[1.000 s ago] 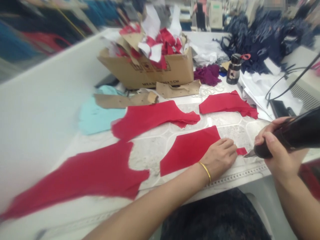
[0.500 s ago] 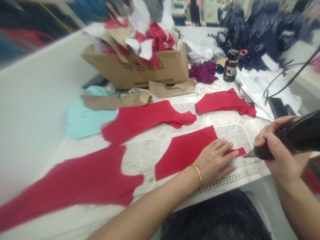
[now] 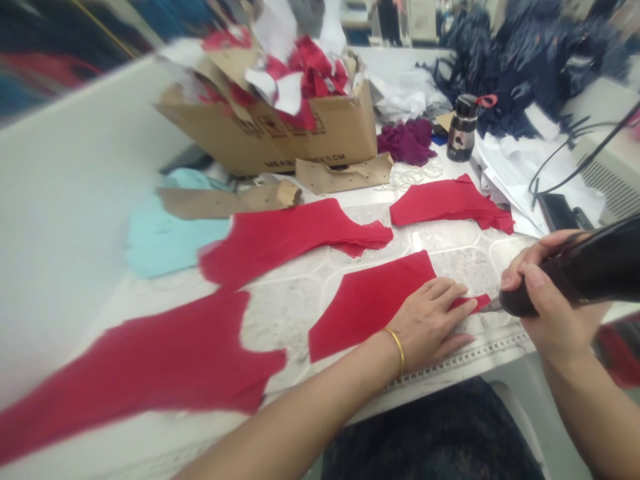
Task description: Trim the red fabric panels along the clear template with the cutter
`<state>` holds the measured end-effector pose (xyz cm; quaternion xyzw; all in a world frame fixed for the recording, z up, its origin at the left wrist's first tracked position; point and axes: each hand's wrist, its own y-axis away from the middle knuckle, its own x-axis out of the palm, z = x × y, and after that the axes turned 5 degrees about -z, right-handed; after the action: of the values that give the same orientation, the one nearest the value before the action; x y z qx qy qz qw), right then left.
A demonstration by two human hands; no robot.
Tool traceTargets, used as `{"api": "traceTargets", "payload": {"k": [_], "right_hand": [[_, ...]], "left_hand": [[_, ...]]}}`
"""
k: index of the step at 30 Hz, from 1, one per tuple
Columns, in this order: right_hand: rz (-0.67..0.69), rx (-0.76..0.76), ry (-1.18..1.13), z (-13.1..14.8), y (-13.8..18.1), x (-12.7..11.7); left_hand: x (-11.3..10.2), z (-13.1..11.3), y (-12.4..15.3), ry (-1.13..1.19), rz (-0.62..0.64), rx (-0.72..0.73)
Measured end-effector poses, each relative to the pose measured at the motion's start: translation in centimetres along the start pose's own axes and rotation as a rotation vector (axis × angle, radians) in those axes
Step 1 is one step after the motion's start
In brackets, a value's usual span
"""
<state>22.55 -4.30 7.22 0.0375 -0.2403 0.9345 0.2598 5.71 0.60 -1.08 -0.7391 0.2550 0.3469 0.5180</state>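
Note:
My left hand (image 3: 434, 320), with a gold bangle at its wrist, lies flat on a red cut fabric piece (image 3: 373, 297), fingers stretched toward its narrow right end. In my right hand (image 3: 557, 300) is a black power tool (image 3: 600, 267) with a pointed metal tip. That tip meets, or nearly meets, the narrow red end just past my left fingertips; contact is hard to make out. More red pieces are spread around: a large one (image 3: 165, 360) at the left, another (image 3: 285, 237) behind it, and a smaller one (image 3: 440, 202) at the back right.
A cardboard box (image 3: 310, 137) full of red and white scraps stands at the back. Brown card strips (image 3: 345, 175) and light blue pieces (image 3: 175, 240) lie before it. A flask (image 3: 462, 130), white papers and a phone-like black object (image 3: 557, 212) sit right. Ruler tape (image 3: 465, 355) runs along the front edge.
My right hand has moved slightly left with the power tool, bringing its tip to the red piece's narrow end. My left hand stays in place on the fabric.

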Motion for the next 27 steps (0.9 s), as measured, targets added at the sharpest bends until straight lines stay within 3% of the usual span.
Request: {"api": "traceTargets", "payload": {"k": [9,14,18,21,25,27], "right_hand": [[0.021,-0.075,0.028,-0.3,-0.1,0.5],[0.038,-0.056,0.002,-0.1,-0.1,-0.1],[0.021,-0.050,0.052,0.0,-0.7,-0.8],[0.003,-0.046,0.165,0.1,-1.1,-1.1],[-0.001,-0.079,0.421,0.3,-1.5,-2.3],[0.089,-0.090,0.607,-0.3,-1.6,-3.7]], "left_hand": [[-1.4,-0.2,-0.7,0.021,0.073,0.014],[-4.6,-0.2,-0.4,-0.082,0.071,-0.063],[-8.2,0.2,2.6,-0.168,0.013,-0.212],[-10.2,0.3,5.8,-0.314,0.048,-0.344],[-11.8,0.0,9.5,-0.589,0.043,-0.440],[-12.1,-0.2,10.6,-0.654,0.066,-0.533]]}}
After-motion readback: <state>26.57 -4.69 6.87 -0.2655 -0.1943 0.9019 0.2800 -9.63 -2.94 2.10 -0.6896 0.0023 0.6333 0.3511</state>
